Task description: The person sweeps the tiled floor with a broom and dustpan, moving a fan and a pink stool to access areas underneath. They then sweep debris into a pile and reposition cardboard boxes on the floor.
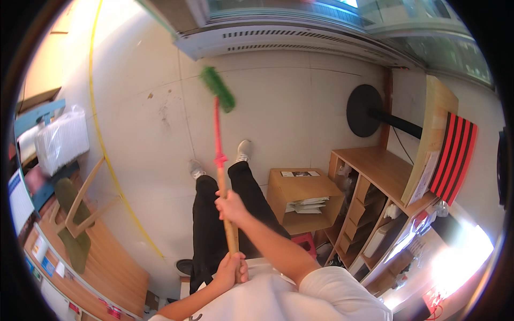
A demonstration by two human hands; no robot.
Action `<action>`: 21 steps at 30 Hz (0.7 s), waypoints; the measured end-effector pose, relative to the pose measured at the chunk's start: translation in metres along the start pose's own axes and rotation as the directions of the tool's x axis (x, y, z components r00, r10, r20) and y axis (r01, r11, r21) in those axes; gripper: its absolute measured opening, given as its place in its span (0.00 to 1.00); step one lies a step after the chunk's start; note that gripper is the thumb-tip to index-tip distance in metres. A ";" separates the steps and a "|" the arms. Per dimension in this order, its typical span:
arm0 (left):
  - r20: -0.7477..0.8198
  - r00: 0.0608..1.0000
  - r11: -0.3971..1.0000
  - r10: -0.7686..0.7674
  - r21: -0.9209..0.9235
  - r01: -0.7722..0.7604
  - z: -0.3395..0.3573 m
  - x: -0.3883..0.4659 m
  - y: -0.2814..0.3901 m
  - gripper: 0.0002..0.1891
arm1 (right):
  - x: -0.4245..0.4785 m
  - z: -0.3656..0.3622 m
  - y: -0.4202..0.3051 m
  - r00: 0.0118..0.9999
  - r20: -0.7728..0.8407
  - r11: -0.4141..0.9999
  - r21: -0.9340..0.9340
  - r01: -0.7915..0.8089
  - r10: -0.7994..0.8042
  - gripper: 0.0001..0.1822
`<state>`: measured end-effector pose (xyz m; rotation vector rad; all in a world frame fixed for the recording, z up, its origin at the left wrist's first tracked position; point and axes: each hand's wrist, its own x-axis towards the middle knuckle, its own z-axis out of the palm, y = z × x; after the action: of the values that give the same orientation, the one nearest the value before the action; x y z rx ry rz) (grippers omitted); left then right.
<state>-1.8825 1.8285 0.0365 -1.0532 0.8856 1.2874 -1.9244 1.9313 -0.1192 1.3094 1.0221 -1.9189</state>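
Observation:
A long-handled broom with green bristles (218,89) points away from me, its head over the pale tiled floor near the base of a display cooler. Its handle is red near the head and wooden lower down. My right hand (231,208) grips the wooden part at knee height in the picture. Closer to my body, my left hand (233,268) closes around the handle's end. Small bits of dirt (164,112) and a brown scrap (150,96) lie on the floor left of the broom head.
An open cardboard box (299,183) stands right of my legs, beside a wooden shelf unit (373,160). Beyond it is a round black base (364,110). A glass-fronted cooler (289,40) lines the far side. At left are a wooden chair (78,200) and a wrapped white stack (64,142).

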 end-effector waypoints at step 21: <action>0.566 0.743 0.245 0.357 0.711 -0.659 -0.235 -0.072 0.085 0.14 | 0.117 0.111 -0.001 0.991 -0.087 0.981 -0.157 -0.117 0.104 0.07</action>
<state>-1.9621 1.5812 0.0238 0.3762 1.5162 1.1507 -2.0187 1.8315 -0.2048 1.3277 1.0960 -1.6775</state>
